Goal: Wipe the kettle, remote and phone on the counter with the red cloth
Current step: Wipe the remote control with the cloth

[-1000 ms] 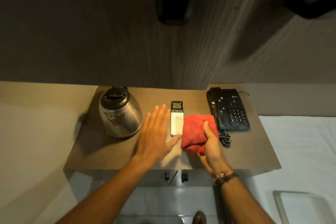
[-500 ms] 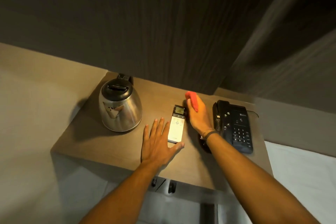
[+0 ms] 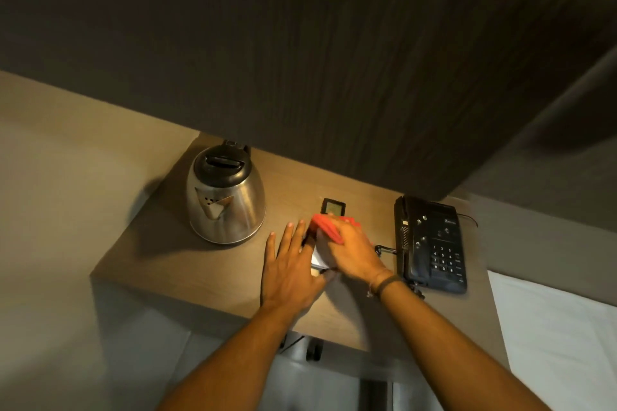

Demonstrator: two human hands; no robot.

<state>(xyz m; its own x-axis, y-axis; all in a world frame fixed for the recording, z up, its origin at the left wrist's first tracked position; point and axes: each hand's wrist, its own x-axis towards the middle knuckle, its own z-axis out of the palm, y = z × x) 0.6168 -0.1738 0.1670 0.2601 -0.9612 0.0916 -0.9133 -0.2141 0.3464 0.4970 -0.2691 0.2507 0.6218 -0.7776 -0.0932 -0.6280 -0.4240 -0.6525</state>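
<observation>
A steel kettle (image 3: 225,202) with a black lid stands at the left of the wooden counter (image 3: 173,264). The white remote (image 3: 332,207) lies in the middle, with only its dark screen end and a bit of its near end showing. My right hand (image 3: 354,250) presses the red cloth (image 3: 329,227) onto the remote's middle. My left hand (image 3: 293,267) lies flat on the counter, fingers spread, thumb against the remote's near end. The black desk phone (image 3: 430,243) sits at the right, untouched.
A dark wood-grain wall panel (image 3: 300,77) rises right behind the counter. White bedding (image 3: 561,327) lies to the right. The phone's coiled cord (image 3: 384,249) lies just beside my right wrist. Beige wall runs along the left.
My right hand brought the red cloth from beyond the remote's far end back onto the remote. My left hand slid in against the remote. The camera tilted.
</observation>
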